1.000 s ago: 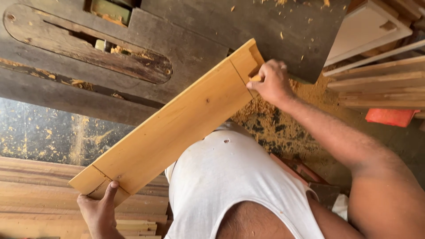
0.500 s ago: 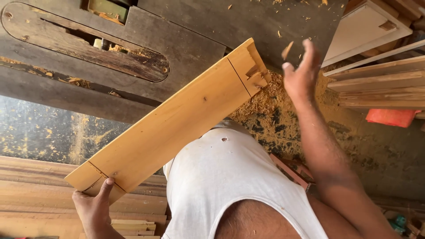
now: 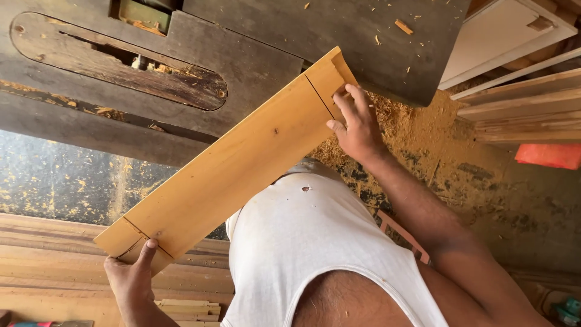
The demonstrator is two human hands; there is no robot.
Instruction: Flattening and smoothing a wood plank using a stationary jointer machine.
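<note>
Workshop floor [image 3: 508, 200] heaped with sawdust, dark saw table [image 3: 272, 36] with its long oval insert slot [image 3: 121, 66] across the top of the view. Stacked pale boards [image 3: 526, 103] at right, red scrap [image 3: 548, 155] below them. Long yellow-tan plank [image 3: 236, 157] running diagonally from lower left up to the table edge, a notch cut at each end. Left hand [image 3: 130, 278] clamped on the lower end, thumb over the face. Right hand [image 3: 357, 124] resting on the upper end, fingers slightly apart and pressed to the wood
</note>
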